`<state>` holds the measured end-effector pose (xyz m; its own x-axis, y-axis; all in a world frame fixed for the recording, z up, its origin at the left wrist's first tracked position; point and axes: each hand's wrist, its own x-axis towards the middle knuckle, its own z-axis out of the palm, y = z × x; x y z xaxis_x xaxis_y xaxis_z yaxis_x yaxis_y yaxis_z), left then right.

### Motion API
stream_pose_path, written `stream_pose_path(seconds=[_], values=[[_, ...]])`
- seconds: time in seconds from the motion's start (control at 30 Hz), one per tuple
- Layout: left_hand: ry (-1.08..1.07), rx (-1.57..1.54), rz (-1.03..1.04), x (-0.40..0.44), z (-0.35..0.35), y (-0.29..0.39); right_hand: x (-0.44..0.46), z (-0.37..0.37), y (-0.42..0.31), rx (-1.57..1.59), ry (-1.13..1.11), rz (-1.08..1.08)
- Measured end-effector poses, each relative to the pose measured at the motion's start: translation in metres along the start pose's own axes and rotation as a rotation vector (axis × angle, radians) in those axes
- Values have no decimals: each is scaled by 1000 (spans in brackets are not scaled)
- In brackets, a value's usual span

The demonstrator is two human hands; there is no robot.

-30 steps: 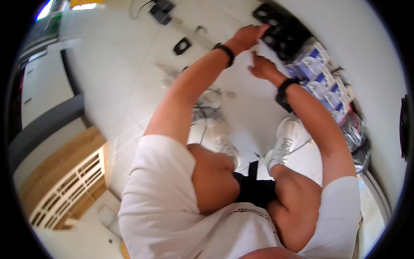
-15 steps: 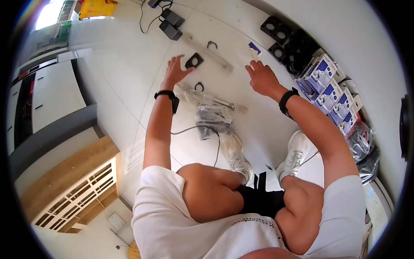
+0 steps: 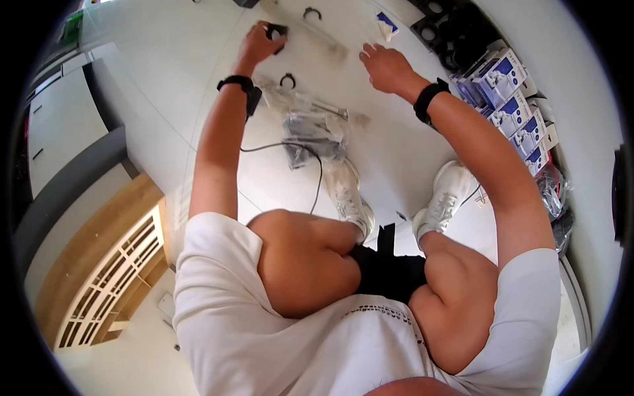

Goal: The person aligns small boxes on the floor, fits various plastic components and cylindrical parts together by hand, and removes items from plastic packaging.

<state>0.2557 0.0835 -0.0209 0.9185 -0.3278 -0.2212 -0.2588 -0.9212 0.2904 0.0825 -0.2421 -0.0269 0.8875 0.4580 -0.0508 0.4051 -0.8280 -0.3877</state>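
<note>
My left hand (image 3: 257,45) grips a small black square frame with a round hole (image 3: 280,31), its thumb on the near side. Over the floor to the right hovers my right hand (image 3: 388,68), fingers apart and loosely bent, with nothing visible in it. Between and beyond the hands lies a black C-shaped ring (image 3: 312,12). A second black ring (image 3: 287,80) sits nearer to me, beside a clear plastic bag (image 3: 314,135) with dark contents. A metal rod (image 3: 330,109) lies partly under plastic. The blue-and-white packet (image 3: 387,26) is beyond my right hand.
Along the right wall stand several blue-and-white boxes (image 3: 510,115) and black square parts (image 3: 456,33). Plastic-wrapped items (image 3: 553,198) lie nearer me. A black cable (image 3: 317,168) runs beside my white shoes (image 3: 347,191). A wooden shelf unit (image 3: 112,264) is at left.
My left hand has closed on the black square frame, which now tilts in its fingers. The view has shifted forward-down, so floor objects appear higher. My right hand stays over the floor.
</note>
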Motion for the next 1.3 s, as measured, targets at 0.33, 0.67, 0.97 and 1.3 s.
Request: stream_pose_path(seconds=[0.33, 0.67, 0.97, 1.3], values=[[-101, -83, -122, -63, -24, -42, -12, -15, -19, -46, -272, -65], [-283, 46, 284, -92, -16, 44, -64, 4, -86, 15, -301, -597], [-457, -83, 311, -79, -3, 120, -49, -15, -50, -280, -197, -455], [-523, -784, -109, -72, 2, 165, -39, -35, -43, 473, 3, 99]])
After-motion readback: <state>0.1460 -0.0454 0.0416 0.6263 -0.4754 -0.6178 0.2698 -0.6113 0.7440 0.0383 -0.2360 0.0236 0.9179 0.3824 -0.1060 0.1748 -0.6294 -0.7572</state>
